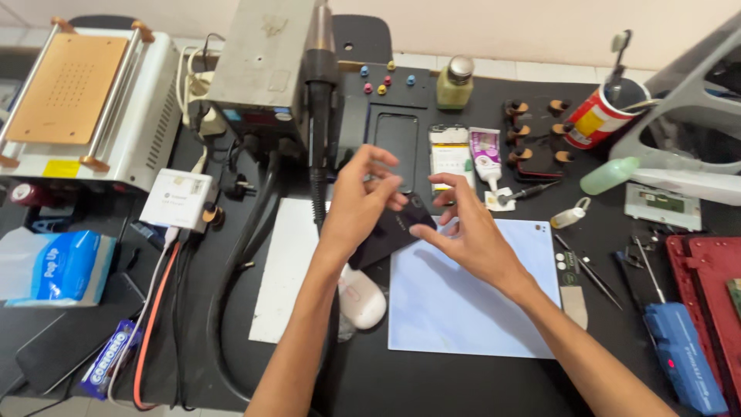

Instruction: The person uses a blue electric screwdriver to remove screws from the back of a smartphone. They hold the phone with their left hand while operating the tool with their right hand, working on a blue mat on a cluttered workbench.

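A dark smartphone (395, 232) is held tilted above the pale blue work mat (463, 309). My left hand (363, 205) grips its upper left part, fingers curled over the top edge. My right hand (471, 235) holds its right edge, fingertips pressed on the phone's side. Both forearms reach in from the bottom of the view. Much of the phone is hidden by my left hand.
A hot-air station (266, 58) with its handle (319, 100) stands behind, a screen separator machine (77, 100) at far left. A white mouse-shaped object (363, 297), glue tube (486, 154), tweezers (590, 270), blue tool (683, 355), red can with tools (598, 116) and tissue pack (54, 266) lie around.
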